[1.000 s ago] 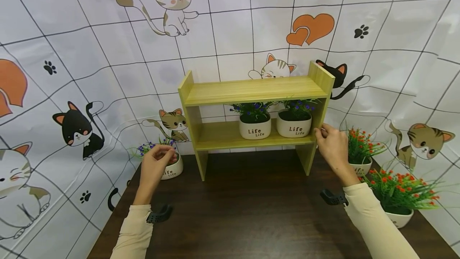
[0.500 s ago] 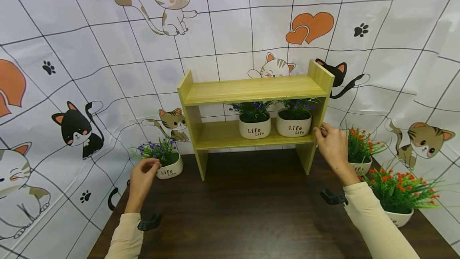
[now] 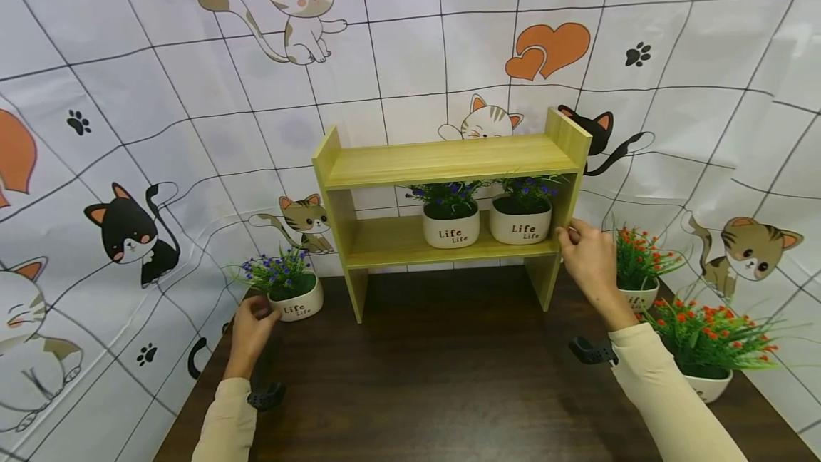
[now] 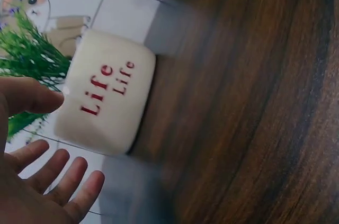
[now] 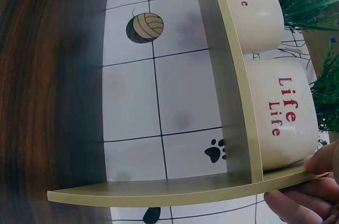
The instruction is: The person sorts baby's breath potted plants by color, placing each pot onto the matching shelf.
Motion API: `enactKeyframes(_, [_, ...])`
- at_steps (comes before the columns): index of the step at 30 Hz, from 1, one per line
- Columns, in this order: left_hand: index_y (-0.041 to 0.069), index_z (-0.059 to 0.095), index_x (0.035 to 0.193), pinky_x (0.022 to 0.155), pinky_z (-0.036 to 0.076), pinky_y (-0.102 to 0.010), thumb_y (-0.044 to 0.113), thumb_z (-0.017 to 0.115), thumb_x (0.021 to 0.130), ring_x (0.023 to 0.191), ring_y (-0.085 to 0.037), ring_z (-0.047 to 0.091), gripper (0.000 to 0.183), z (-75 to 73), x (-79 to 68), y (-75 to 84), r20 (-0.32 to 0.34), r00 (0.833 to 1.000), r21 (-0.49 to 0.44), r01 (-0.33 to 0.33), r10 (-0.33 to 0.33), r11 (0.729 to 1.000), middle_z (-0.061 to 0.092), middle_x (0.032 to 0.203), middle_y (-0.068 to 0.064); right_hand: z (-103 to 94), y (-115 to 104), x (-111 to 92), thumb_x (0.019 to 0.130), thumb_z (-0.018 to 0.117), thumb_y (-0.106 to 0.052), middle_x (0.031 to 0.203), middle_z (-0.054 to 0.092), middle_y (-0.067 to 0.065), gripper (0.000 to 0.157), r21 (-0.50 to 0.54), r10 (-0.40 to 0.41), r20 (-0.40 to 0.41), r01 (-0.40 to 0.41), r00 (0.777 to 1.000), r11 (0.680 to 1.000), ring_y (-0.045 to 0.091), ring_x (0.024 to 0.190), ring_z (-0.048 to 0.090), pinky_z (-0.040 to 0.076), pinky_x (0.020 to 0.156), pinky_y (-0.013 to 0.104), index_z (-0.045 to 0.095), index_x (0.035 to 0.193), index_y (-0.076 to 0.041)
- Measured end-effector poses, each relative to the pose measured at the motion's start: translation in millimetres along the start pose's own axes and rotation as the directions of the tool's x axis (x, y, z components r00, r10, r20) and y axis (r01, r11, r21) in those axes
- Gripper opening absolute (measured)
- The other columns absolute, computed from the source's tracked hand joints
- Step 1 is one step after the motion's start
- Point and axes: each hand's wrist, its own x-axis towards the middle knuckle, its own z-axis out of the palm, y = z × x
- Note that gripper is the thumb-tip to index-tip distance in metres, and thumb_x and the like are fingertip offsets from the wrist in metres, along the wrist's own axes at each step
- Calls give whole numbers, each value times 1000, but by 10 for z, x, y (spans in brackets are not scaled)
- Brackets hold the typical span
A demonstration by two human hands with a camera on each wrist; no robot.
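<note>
Atop a dark table, a two-tier wooden shelf stands upright between two pale-sleeved forearms. The right hand pinches the shelf's side panel between thumb and fingers. The left hand, thumb and fingers spread well apart and gripping nothing, hovers beside a purple-flowered pot left of the shelf; whether the thumb touches it cannot be told.

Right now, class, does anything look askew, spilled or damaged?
Nothing looks spilled or toppled; the white flowerpots lettered Life on the yellowish wooden shelf stand upright. Only the white cat-print wall covering looks odd: its grid lines bend beside the shelf, as if creased.
</note>
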Motion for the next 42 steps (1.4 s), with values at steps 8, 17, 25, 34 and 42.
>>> enactKeyframes(8, [-15,9,163,125,29,-65,12,65,101,153,-57,27,88,121,134,-111,86,995,-20,46,-44,999,19,163,-43,-2,0,3,99,71,-8,88,78,27,19,4,-6,-2,6,1000,1000,58,86,72,54,82,71,77,104,10])
enactKeyframes(17, [-1,-19,165,130,19,-63,9,69,102,162,-53,12,108,248,153,-175,116,992,-185,59,-37,981,-1,174,-36,-1,-3,-2,98,72,-7,84,77,27,18,2,-12,-6,12,1000,1000,59,83,71,53,81,71,76,102,10])
enactKeyframes(25, [-5,6,168,127,19,-66,22,83,94,151,-52,17,109,302,113,-161,42,999,-84,23,-19,996,12,162,-38,-8,-9,-7,99,71,-8,85,77,28,19,1,-6,3,6,1000,1000,58,85,72,53,83,71,76,102,10])
enactKeyframes(34, [-7,8,164,128,25,-60,23,85,92,150,-49,32,110,338,117,-181,80,997,-144,35,-23,989,22,163,-35,-17,-21,-6,99,71,-8,85,77,28,19,7,-3,7,3,1000,1000,57,83,72,53,84,71,76,103,10])
enactKeyframes(42, [-3,26,163,125,30,-59,20,88,89,145,-46,42,99,370,147,-205,50,998,-137,-26,33,990,37,158,-32,0,-1,-7,99,72,-8,85,77,27,17,2,-7,-4,7,1000,1000,58,84,72,54,83,71,77,101,9])
